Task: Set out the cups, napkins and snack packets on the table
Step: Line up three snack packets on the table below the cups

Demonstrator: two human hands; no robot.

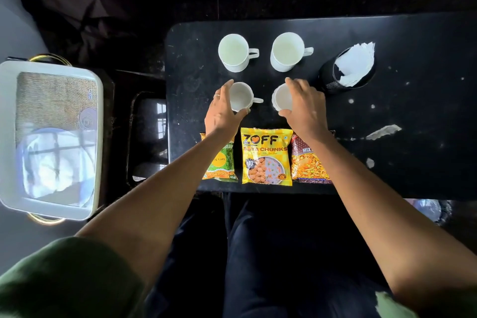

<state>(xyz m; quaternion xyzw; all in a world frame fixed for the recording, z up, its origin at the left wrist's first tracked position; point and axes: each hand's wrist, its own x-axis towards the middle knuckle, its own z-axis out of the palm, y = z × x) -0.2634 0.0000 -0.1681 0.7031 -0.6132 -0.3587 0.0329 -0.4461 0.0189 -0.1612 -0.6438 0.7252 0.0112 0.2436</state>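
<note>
Now left hand [224,111] grips near-left white ceramic cup [242,97]; right hand [303,106] grips near-right white ceramic cup [281,98], on black table [413,124].

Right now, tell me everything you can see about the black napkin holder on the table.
The black napkin holder is a round, open-topped cup with a band of small perforations low on its wall; it looks like metal mesh. It stands at the table's far right, right of the four white cups, appearing to lean in this wide-angle view. A stack of white paper napkins sticks out of its mouth, fanned toward the upper right. The right hand is close beside it, but whether they touch cannot be told.
</note>
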